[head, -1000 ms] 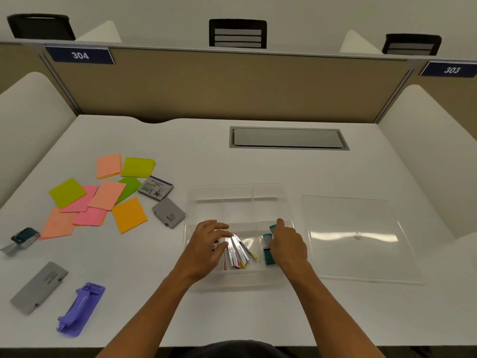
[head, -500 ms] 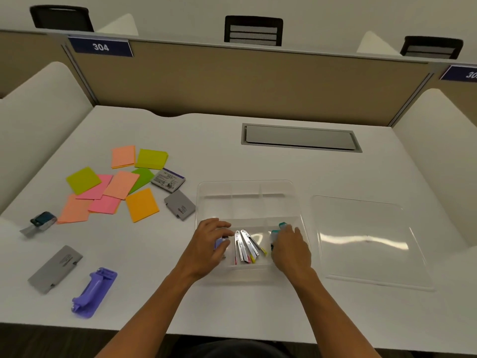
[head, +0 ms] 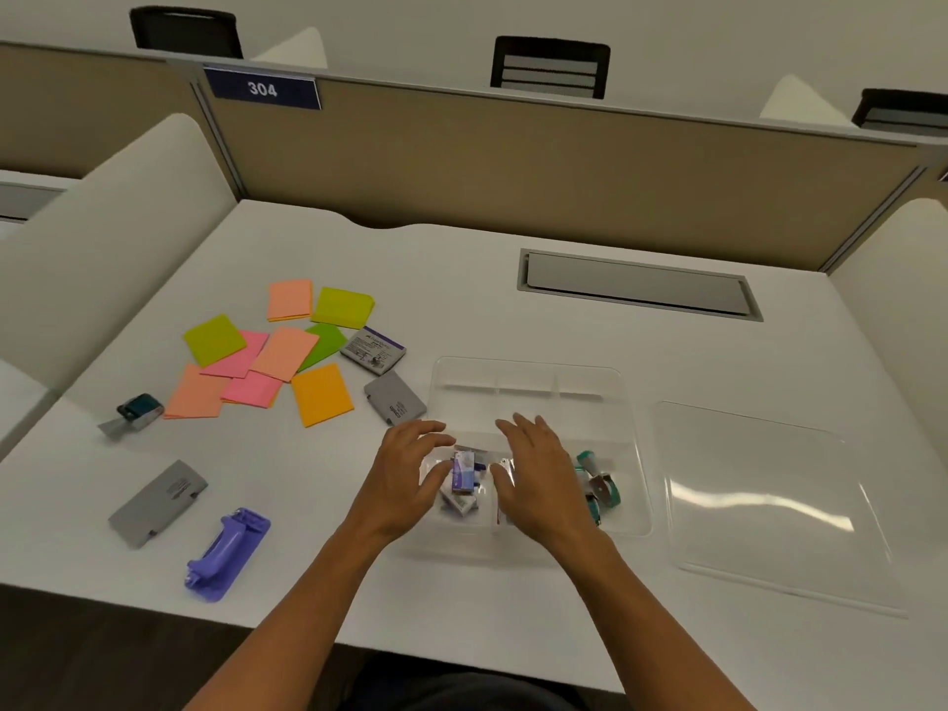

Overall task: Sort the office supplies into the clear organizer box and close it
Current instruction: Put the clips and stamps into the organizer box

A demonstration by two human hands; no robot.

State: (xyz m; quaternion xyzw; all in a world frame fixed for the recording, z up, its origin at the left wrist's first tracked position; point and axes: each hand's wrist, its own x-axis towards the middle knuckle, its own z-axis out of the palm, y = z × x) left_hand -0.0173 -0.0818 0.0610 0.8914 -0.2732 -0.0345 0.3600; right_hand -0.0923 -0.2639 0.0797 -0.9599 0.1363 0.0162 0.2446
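Hovering palms-down over organizer box (head: 533,374): left hand (head: 405,479), right hand (head: 538,474), fingers spread, grasping nothing.

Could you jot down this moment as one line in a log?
step: sorting | left hand: open by purple box | right hand: open over organizer | lid: off

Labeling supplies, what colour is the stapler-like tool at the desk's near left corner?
Purple tool, clearest in the head view.

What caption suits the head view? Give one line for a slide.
Both hands, left and right, hover over the clear plastic organizer box; its flat clear lid lies alongside.
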